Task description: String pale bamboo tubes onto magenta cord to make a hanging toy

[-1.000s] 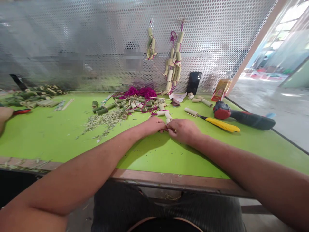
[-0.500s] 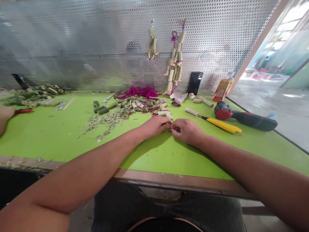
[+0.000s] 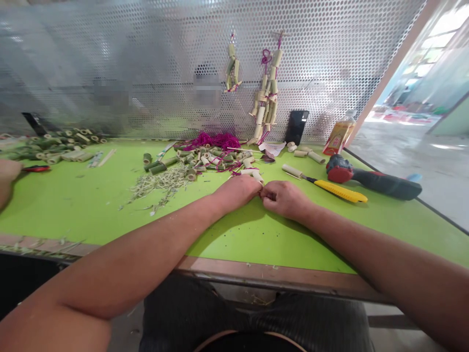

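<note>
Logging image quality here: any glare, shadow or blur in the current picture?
Head view: window upper right washed out; head view: soft shadow on the table near the left hand; head view: pixelated patches on the wall.

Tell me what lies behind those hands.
Behind the left hand and right hand, pale bamboo pieces lie on the green table, purple cord farther back. Anything inside their grip is too covered to identify.
</note>
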`<control>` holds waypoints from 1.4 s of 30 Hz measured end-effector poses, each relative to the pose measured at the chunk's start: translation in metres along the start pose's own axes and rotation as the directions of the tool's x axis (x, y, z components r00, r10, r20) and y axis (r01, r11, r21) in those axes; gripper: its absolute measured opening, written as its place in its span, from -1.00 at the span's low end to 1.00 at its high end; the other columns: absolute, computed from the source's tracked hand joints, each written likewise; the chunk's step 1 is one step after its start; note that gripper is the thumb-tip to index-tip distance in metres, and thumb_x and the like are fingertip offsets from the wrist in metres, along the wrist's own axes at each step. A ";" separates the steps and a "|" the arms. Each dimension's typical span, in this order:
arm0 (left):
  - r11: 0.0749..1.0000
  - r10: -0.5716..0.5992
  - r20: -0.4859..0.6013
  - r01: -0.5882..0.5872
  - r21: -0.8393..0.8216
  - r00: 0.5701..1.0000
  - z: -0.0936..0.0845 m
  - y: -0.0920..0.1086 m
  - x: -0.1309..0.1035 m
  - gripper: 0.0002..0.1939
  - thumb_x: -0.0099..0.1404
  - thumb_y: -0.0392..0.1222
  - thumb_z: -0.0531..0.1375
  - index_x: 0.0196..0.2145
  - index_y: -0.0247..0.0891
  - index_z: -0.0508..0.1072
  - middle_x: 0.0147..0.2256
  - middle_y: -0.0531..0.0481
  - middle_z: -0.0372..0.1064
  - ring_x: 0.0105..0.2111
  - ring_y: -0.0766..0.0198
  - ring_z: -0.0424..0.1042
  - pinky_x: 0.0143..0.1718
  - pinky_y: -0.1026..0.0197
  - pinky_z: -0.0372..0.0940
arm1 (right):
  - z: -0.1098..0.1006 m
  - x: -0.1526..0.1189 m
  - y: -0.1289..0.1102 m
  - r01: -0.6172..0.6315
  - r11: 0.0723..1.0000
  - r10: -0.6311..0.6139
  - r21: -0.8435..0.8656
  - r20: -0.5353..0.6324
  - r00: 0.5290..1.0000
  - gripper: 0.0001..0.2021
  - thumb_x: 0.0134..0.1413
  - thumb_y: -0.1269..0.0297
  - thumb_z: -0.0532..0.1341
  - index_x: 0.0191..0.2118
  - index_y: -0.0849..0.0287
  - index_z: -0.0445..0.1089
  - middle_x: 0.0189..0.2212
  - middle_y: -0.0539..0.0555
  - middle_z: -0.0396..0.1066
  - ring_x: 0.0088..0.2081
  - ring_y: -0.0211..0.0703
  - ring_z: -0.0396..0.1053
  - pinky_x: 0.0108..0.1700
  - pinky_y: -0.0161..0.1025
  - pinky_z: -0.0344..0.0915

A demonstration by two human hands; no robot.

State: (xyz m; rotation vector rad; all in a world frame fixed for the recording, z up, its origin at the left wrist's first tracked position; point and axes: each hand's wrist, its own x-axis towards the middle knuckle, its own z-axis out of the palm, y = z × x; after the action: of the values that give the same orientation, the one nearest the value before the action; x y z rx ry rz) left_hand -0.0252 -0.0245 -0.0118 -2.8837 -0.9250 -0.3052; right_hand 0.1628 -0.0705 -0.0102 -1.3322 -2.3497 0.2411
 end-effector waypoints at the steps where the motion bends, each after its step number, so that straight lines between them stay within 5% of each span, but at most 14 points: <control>1: 0.999 0.025 0.006 -0.025 0.047 1.000 -0.001 0.000 0.000 -0.78 0.43 -0.26 0.06 -0.28 -0.31 0.50 -0.32 -0.12 0.43 -0.21 0.13 0.40 -0.16 0.13 0.24 | 0.000 0.000 0.000 0.007 1.000 -0.007 0.004 0.001 1.000 -0.87 -0.07 0.43 0.16 -0.44 0.19 0.48 -0.48 0.04 0.46 -0.46 -0.23 0.28 -0.35 -0.30 0.14; 7: 0.982 0.100 -0.001 -0.099 0.163 0.995 -0.006 0.003 -0.002 -0.77 0.42 -0.28 0.06 -0.31 -0.32 0.50 -0.36 -0.12 0.43 -0.23 0.12 0.40 -0.19 0.11 0.25 | 0.001 0.000 0.002 0.029 0.999 -0.029 0.016 -0.010 1.000 -0.88 -0.08 0.44 0.16 -0.48 0.18 0.45 -0.51 0.03 0.43 -0.46 -0.23 0.27 -0.36 -0.31 0.14; 12: 0.996 -0.015 -0.114 0.005 -0.087 0.993 0.000 0.004 -0.006 -0.84 0.35 -0.21 0.17 -0.13 -0.27 0.45 -0.24 -0.08 0.49 -0.21 0.15 0.44 -0.22 0.16 0.28 | -0.001 0.000 0.001 0.009 1.000 -0.009 0.015 -0.002 1.000 -0.88 -0.07 0.43 0.17 -0.45 0.19 0.48 -0.49 0.04 0.44 -0.46 -0.23 0.28 -0.37 -0.30 0.13; 16: 0.974 -0.032 -0.146 -0.002 -0.228 0.989 0.009 0.000 -0.004 -0.94 0.33 -0.29 0.17 -0.27 -0.25 0.46 -0.33 0.00 0.48 -0.28 0.23 0.44 -0.25 0.22 0.26 | 0.000 -0.001 0.002 0.010 0.999 -0.010 0.032 -0.001 1.000 -0.87 -0.05 0.41 0.17 -0.46 0.19 0.48 -0.50 0.04 0.45 -0.47 -0.25 0.27 -0.37 -0.30 0.12; 29: 0.993 0.107 -0.278 -0.118 -0.021 0.955 0.005 -0.003 -0.005 -0.67 0.47 -0.15 0.04 -0.36 -0.28 0.51 -0.42 -0.06 0.44 -0.33 0.21 0.41 -0.23 0.17 0.26 | -0.003 -0.007 0.003 -0.026 0.998 0.026 0.056 -0.006 1.000 -0.90 -0.07 0.40 0.16 -0.48 0.18 0.43 -0.53 0.02 0.40 -0.49 -0.26 0.24 -0.39 -0.30 0.10; 42: 0.996 -0.003 -0.308 -0.023 -0.083 0.951 0.008 -0.001 -0.004 -0.73 0.40 -0.19 0.11 -0.42 -0.27 0.49 -0.44 -0.01 0.46 -0.39 0.26 0.40 -0.33 0.20 0.21 | -0.013 -0.022 -0.011 -0.227 0.971 0.222 0.069 0.078 0.972 -0.90 -0.11 0.45 0.17 -0.56 0.16 0.34 -0.61 -0.05 0.31 -0.54 -0.30 0.19 -0.42 -0.30 0.06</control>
State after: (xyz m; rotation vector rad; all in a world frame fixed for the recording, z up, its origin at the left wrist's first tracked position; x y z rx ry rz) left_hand -0.0278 -0.0251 -0.0209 -2.7976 -0.8582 -0.7865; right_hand 0.1697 -0.0959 -0.0007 -1.5751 -2.2189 0.4487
